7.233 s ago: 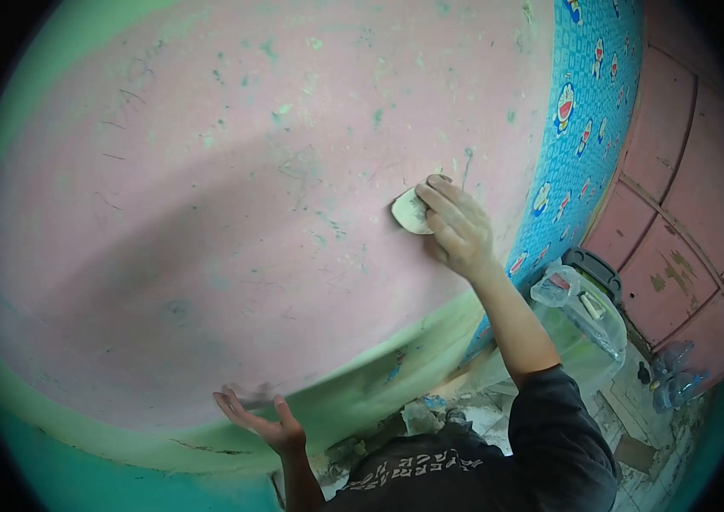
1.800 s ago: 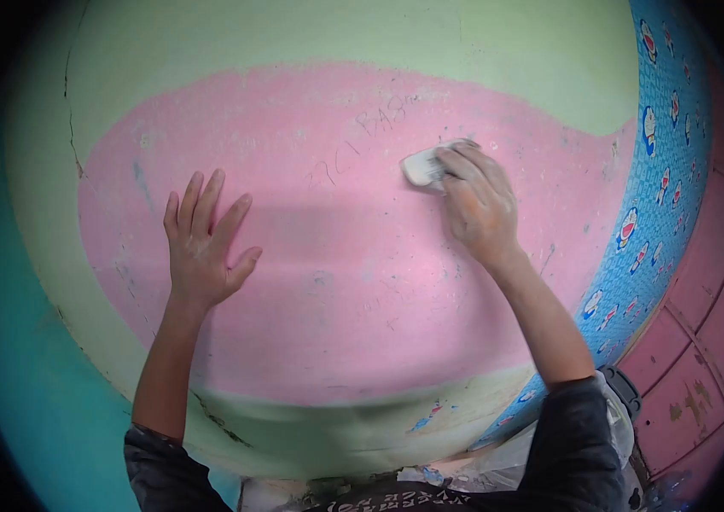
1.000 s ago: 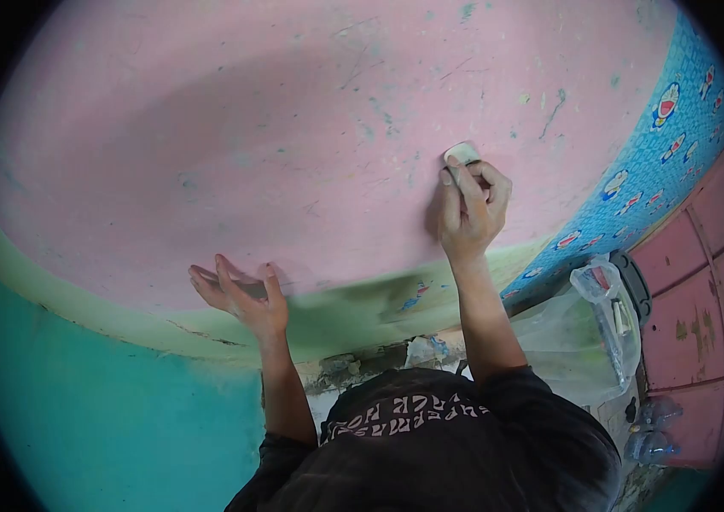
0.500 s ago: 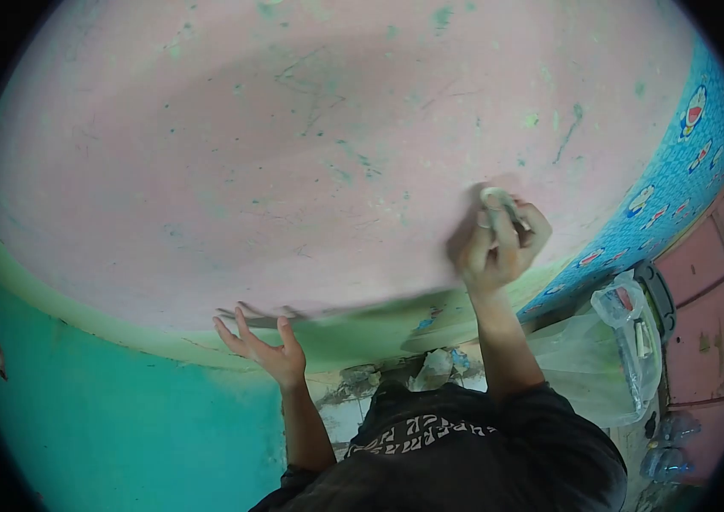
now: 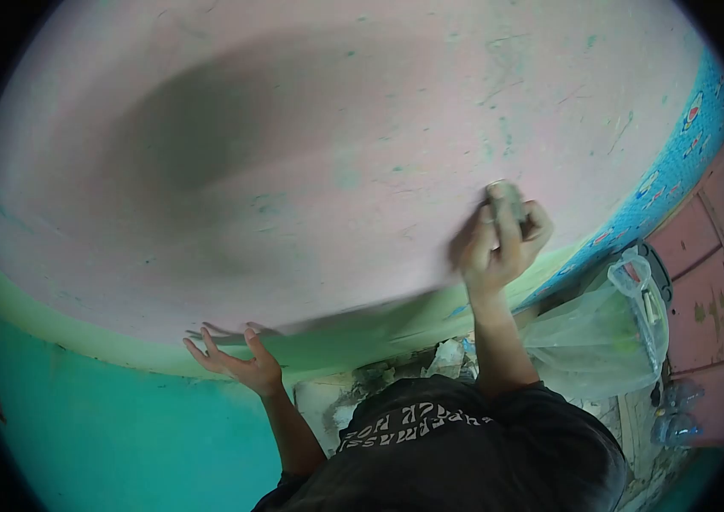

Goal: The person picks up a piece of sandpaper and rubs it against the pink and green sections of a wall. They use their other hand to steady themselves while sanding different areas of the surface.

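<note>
A pink wall [image 5: 336, 196] with scattered green flecks and scratches fills most of the head view. Against it, my right hand [image 5: 498, 247] presses a small grey pad [image 5: 511, 200], which looks like folded sandpaper, with fingers wrapped around it and partly covering it. To the lower left, my left hand [image 5: 247, 363] has its fingers spread, the tips at the pink wall's lower part near the green band [image 5: 319, 341]. Nothing is in that hand.
Blue cartoon-patterned covering [image 5: 677, 171] borders the wall on the right. Below it hangs or stands a translucent plastic bag [image 5: 584, 350]. Clear plastic bottles [image 5: 677, 427] lie near pink panels [image 5: 707, 307]. A turquoise wall [image 5: 148, 435] is at lower left; debris [image 5: 447, 358] lies near my body.
The view has shifted across the wall, and my head's shadow shows darker on it. My left hand sits slightly lower and further left in view. My right hand still grips the pad.
</note>
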Tool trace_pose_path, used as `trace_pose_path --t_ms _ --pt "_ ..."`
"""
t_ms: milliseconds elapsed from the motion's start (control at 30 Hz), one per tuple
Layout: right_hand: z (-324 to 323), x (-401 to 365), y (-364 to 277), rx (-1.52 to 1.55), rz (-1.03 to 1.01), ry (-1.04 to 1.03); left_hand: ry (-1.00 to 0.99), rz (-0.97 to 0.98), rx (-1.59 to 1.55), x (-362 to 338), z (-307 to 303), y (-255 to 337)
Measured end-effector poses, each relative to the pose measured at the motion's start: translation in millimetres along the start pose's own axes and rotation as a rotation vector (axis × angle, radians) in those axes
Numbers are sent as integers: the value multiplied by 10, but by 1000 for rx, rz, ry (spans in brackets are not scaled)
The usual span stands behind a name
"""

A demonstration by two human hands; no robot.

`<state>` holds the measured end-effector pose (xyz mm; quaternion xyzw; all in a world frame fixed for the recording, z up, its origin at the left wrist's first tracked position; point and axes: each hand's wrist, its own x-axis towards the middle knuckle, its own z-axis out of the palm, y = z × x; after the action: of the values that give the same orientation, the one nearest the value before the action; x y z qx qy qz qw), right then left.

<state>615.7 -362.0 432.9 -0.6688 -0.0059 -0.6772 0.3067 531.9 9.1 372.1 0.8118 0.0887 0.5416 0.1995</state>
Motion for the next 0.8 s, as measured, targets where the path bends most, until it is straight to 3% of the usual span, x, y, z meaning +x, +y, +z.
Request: trace_pose_path --t_ms 100,167,200,233,300,367,433,467,600,700,733,800 --pt "110 -113 -120 47 79 39 5 -31 8 97 -58 -330" --pt "169 -254 -322 94 -134 -31 -13 -19 -9 155 -58 -544" --pt "179 -287 -370 60 -120 -36 -26 -10 -15 178 -56 -633" --pt "191 -311 -419 27 -102 -40 -17 6 -50 195 -38 -699" --pt "223 -246 -516 81 148 74 2 38 -116 232 -3 -804" --pt "230 -288 -620 104 105 43 -9 66 -104 252 -22 -847" --pt "221 -444 -779 82 -223 -126 -19 92 -111 279 -37 -871" --pt "207 -448 -822 -3 -288 -117 -21 105 -128 280 -30 -896" --pt "281 -426 -809 149 286 104 -21 143 -171 308 3 -925" --pt "166 -410 -950 17 -216 -160 -18 175 -156 284 51 -973" --pt "150 -395 -928 -25 -236 -149 -17 190 -154 287 68 -1002" --pt "212 -388 -861 70 146 0 -13 210 -150 275 94 -1038"
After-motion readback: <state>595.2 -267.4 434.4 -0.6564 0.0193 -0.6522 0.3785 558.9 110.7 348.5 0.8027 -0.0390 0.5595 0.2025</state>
